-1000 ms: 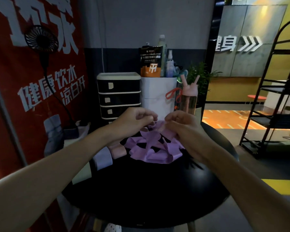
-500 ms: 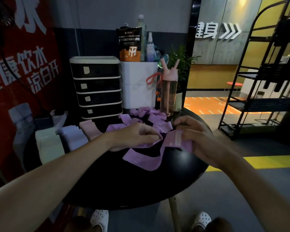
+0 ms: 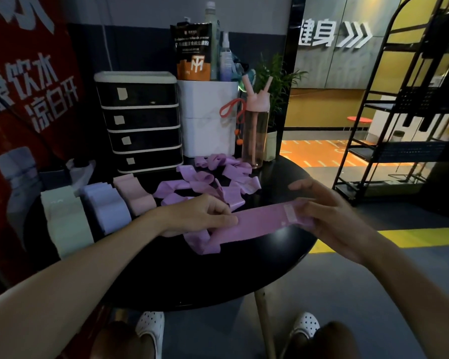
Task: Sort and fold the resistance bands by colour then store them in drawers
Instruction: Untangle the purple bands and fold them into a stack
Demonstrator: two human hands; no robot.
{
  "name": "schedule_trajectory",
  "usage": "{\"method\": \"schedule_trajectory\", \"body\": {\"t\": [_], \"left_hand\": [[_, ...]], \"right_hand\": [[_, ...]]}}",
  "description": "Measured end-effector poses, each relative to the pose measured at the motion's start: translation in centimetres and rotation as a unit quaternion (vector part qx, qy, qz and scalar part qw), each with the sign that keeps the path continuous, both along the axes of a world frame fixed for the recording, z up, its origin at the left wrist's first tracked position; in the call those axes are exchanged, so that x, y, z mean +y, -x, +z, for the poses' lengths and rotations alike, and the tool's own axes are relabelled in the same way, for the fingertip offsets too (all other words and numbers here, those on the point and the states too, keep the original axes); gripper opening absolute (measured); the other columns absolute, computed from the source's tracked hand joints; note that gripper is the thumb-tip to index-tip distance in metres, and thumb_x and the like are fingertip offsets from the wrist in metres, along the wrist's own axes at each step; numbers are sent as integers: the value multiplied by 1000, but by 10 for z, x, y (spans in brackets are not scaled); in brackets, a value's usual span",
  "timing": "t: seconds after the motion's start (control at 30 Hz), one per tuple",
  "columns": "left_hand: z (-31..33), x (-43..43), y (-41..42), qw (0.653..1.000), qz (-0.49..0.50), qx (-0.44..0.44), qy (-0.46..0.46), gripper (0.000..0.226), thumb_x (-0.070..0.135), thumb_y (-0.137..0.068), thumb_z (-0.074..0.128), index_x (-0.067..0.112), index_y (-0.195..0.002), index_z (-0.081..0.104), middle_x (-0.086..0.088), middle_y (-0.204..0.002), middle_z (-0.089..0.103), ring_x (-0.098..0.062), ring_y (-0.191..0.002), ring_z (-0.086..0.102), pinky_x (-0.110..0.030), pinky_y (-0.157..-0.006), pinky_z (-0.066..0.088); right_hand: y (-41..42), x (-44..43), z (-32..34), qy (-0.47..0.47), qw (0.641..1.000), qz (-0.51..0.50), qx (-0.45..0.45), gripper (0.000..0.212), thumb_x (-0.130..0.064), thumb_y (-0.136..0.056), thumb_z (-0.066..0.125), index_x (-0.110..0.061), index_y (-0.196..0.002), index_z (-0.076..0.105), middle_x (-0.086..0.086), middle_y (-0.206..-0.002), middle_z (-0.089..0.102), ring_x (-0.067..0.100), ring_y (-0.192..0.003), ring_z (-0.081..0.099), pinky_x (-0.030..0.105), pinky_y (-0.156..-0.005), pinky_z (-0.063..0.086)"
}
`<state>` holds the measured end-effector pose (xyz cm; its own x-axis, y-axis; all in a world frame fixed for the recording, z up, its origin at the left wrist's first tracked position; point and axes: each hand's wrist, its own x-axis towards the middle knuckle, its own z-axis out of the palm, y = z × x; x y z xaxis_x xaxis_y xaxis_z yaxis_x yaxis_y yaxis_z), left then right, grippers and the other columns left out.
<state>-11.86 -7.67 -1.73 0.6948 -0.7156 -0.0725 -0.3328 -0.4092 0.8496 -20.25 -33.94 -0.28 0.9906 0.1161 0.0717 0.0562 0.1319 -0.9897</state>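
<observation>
A purple resistance band (image 3: 259,222) is stretched flat between my hands over the round black table (image 3: 166,278). My left hand (image 3: 200,216) pinches its left end; my right hand (image 3: 329,216) grips its right end near a white label. Behind it lies a loose heap of purple bands (image 3: 213,182). At the left stand folded stacks: pale green (image 3: 62,218), lilac-blue (image 3: 106,206) and pink (image 3: 135,194). The black drawer unit (image 3: 140,120) with several shut drawers stands at the table's back.
A white bin (image 3: 208,120) holding bottles and a pouch stands right of the drawers, with a pink water bottle (image 3: 255,130) beside it. A red banner covers the left wall. A black metal rack (image 3: 399,112) stands at right. My white shoes show under the table.
My hands pulled one purple band out of the heap toward me and spread it flat between them. The view tilted down and moved closer to the table.
</observation>
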Motion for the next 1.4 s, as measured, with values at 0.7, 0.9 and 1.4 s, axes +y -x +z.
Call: {"method": "schedule_trajectory", "body": {"t": [0.7,0.9,1.4], "left_hand": [[-25,89,-2,986,137,-21,-89,20,16,-89,73,16,-107,65,-10,-85,76,-15,-72,64,-20,-64,49],[-25,92,1,953,128,-158,-225,9,27,-93,66,32,-100,64,9,-91,65,4,-72,57,-16,-68,47],[-64,79,29,924,154,-318,-148,10,44,-87,61,38,-92,68,22,-100,53,-2,-96,50,-37,-91,43]], "right_hand": [[-49,-15,-81,335,921,-196,-46,12,-8,-96,56,-16,-106,55,15,-90,66,27,-74,61,33,-57,45],[-50,-15,-90,443,872,-200,-63,14,-17,-97,55,-16,-111,52,4,-87,60,21,-76,59,33,-62,49],[-39,14,-91,598,761,-149,-202,9,-31,-90,64,-40,-93,61,-20,-102,44,5,-103,32,36,-91,25]]}}
